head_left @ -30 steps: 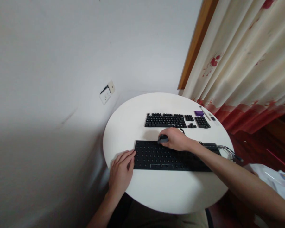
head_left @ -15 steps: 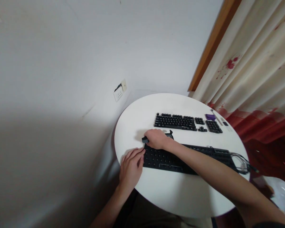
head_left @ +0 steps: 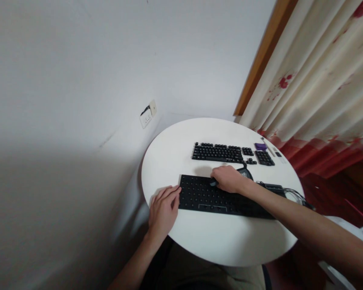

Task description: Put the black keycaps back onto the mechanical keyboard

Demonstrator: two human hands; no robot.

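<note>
A black keyboard base (head_left: pixel 196 195) with its keycaps off lies across the white round table. My left hand (head_left: pixel 165 207) rests at its left end, fingers stretched out and fingertips touching the edge. Over the upper middle of the base, my right hand (head_left: pixel 226 178) is closed around a black handheld device (head_left: pixel 245 173). A dark narrow end of the device pokes out left of the fist, low over the switches. Its wider grey-and-black end shows to the right; the middle is hidden by my hand. My right forearm covers part of the keyboard's right side.
Behind the base, black keycaps (head_left: pixel 218 153) are laid out in keyboard order on the table (head_left: pixel 169 149). A purple cloth (head_left: pixel 260 146), a thin stick-like tool (head_left: pixel 268 148) and a small dark item (head_left: pixel 278 154) sit far right. A coiled cable (head_left: pixel 295 195) lies at the right edge.
My right hand has moved right along the keyboard base with the device, from the upper left corner toward the middle. My left hand stays at the left end. The view has shifted slightly.
</note>
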